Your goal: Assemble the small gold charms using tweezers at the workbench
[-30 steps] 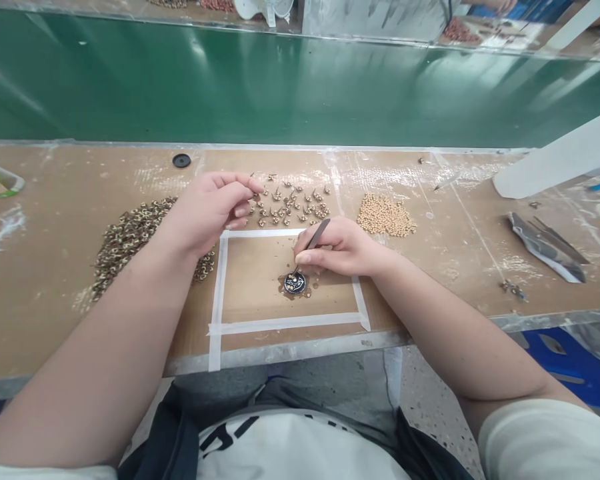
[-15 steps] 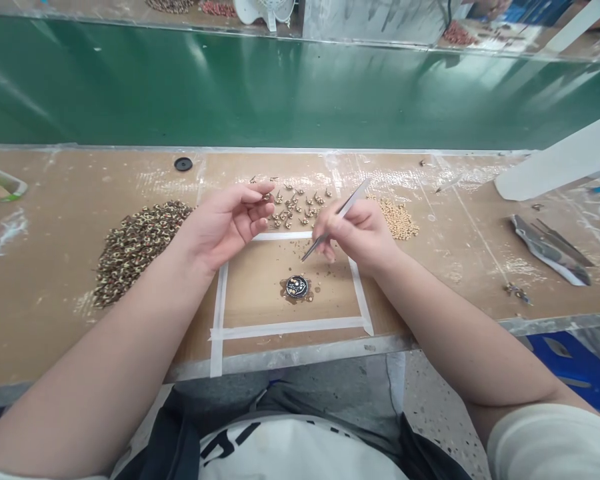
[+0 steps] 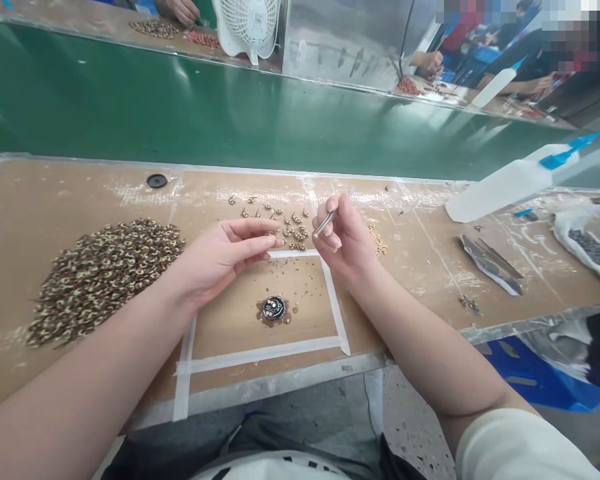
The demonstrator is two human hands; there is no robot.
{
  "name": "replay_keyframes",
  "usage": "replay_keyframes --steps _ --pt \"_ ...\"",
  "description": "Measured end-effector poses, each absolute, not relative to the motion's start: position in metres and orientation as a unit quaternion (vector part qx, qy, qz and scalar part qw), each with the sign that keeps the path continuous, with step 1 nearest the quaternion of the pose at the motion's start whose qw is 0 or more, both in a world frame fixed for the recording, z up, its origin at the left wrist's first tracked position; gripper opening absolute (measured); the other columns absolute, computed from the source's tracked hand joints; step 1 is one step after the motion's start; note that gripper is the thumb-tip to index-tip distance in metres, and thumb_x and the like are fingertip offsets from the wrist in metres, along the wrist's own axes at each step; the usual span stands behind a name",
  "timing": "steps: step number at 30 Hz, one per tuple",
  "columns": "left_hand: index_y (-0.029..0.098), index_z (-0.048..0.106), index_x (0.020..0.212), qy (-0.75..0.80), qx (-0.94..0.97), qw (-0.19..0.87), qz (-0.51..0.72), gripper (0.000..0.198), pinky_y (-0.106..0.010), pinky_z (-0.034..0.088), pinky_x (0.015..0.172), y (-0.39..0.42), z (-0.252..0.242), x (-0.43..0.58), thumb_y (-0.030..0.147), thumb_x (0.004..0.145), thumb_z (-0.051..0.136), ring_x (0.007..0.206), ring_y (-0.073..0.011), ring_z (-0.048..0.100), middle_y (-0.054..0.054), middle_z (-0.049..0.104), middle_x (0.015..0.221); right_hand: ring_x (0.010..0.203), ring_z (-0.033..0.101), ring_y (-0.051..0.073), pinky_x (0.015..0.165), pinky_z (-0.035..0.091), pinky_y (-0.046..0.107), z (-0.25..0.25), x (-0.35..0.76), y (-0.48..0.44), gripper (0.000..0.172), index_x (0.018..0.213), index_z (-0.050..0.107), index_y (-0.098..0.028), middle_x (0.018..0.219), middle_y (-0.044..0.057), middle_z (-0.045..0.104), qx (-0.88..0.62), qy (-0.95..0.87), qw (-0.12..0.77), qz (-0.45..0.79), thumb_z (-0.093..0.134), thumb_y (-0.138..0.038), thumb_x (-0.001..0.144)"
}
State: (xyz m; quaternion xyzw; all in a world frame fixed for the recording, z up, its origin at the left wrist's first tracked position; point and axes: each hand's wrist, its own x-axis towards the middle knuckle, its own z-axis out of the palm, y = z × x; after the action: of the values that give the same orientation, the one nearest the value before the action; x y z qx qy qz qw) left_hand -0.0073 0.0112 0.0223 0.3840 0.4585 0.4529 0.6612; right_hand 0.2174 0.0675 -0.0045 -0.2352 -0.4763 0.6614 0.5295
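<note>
My right hand (image 3: 344, 230) is closed around metal tweezers (image 3: 327, 223), raised beside several small gold-and-brown pieces with thin stems (image 3: 295, 230). Left of those pieces is my left hand (image 3: 237, 250), its thumb and forefinger brought together at the tips; anything between them is too small to make out. Below and between both hands lies a small round black dish (image 3: 273, 308), with a few pale beads and wet-looking liquid in it. Brown wet spots surround the dish on the board. Partly behind my right hand, tan beads (image 3: 379, 240) form a small heap.
A large heap of brown-and-cream pieces (image 3: 107, 277) lies left. White tape (image 3: 265, 355) frames the work area. A black lid (image 3: 157, 181) sits farther back. At right are a white squeeze bottle (image 3: 500, 190), spare tweezers (image 3: 500, 258) and a plastic bag (image 3: 587, 243). Other people's hands (image 3: 184, 11) show beyond the green panel.
The view has swung rightward and tilted. My right hand has turned the tweezers up, away from the dish. My left hand's fingers now point more level toward the stemmed pieces.
</note>
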Motion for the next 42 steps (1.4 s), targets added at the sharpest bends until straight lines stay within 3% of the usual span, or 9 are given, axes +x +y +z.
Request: replay_keyframes --steps 6,14,19,24,29,34,42 --pt "0.025 0.091 0.099 0.473 0.468 0.608 0.432 0.028 -0.03 0.065 0.077 0.005 0.022 -0.001 0.045 0.081 0.096 0.079 -0.0187 0.076 -0.007 0.084 0.085 0.042 0.033 0.007 0.043 0.031 0.024 -0.008 0.217 0.068 0.039 0.093 0.056 -0.026 0.062 -0.009 0.056 -0.2 -0.507 0.541 0.641 0.069 -0.061 0.105" --pt "0.025 0.091 0.101 0.469 0.541 0.561 0.416 0.018 -0.029 0.062 0.068 -0.002 0.029 0.007 0.039 0.09 0.087 0.074 -0.0192 0.076 -0.006 0.083 0.081 0.042 0.034 0.007 0.042 0.031 0.023 -0.006 0.217 0.067 0.036 0.091 0.057 -0.026 0.063 -0.009 0.057 -0.179 -0.487 0.54 0.663 0.072 -0.057 0.104" --pt "0.026 0.09 0.103 0.475 0.531 0.559 0.424 0.02 -0.031 0.063 0.064 -0.003 0.027 0.009 0.04 0.088 0.089 0.074 -0.0206 0.078 -0.008 0.087 0.097 0.042 0.027 0.007 0.04 0.028 0.022 -0.004 0.217 0.068 0.032 0.094 0.057 -0.025 0.062 -0.01 0.053 -0.14 -0.473 0.531 0.688 0.069 -0.052 0.108" --pt "0.023 0.087 0.1 0.473 0.52 0.551 0.45 0.023 -0.027 0.062 0.058 -0.005 0.028 0.009 0.038 0.084 0.093 0.07 -0.0196 0.079 -0.008 0.087 0.092 0.042 0.02 0.006 0.038 0.025 0.021 -0.002 0.219 0.07 0.033 0.095 0.057 -0.025 0.063 -0.011 0.05 -0.131 -0.45 0.533 0.704 0.073 -0.052 0.106" --pt "0.02 0.084 0.099 0.48 0.518 0.545 0.452 0.022 -0.023 0.061 0.056 -0.007 0.032 0.01 0.034 0.085 0.093 0.069 -0.0181 0.079 -0.008 0.087 0.093 0.041 0.028 0.005 0.039 0.029 0.019 0.004 0.218 0.065 0.039 0.089 0.06 -0.025 0.06 -0.011 0.054 -0.2 -0.422 0.53 0.708 0.078 -0.058 0.101" --pt "0.02 0.082 0.095 0.487 0.532 0.505 0.474 0.017 -0.021 0.061 0.056 -0.01 0.033 0.013 0.029 0.085 0.092 0.066 -0.0164 0.079 -0.004 0.084 0.083 0.04 0.04 0.006 0.04 0.035 0.022 0.007 0.213 0.058 0.045 0.084 0.062 -0.025 0.059 -0.008 0.06 -0.252 -0.456 0.569 0.637 0.08 -0.065 0.096" --pt "0.02 0.081 0.1 0.512 0.537 0.468 0.48 0.015 -0.023 0.062 0.058 -0.015 0.032 0.016 0.025 0.088 0.089 0.065 -0.0162 0.078 -0.003 0.083 0.083 0.041 0.052 0.007 0.042 0.041 0.024 0.005 0.211 0.049 0.043 0.083 0.067 -0.024 0.064 -0.004 0.067 -0.263 -0.502 0.586 0.578 0.08 -0.062 0.096"
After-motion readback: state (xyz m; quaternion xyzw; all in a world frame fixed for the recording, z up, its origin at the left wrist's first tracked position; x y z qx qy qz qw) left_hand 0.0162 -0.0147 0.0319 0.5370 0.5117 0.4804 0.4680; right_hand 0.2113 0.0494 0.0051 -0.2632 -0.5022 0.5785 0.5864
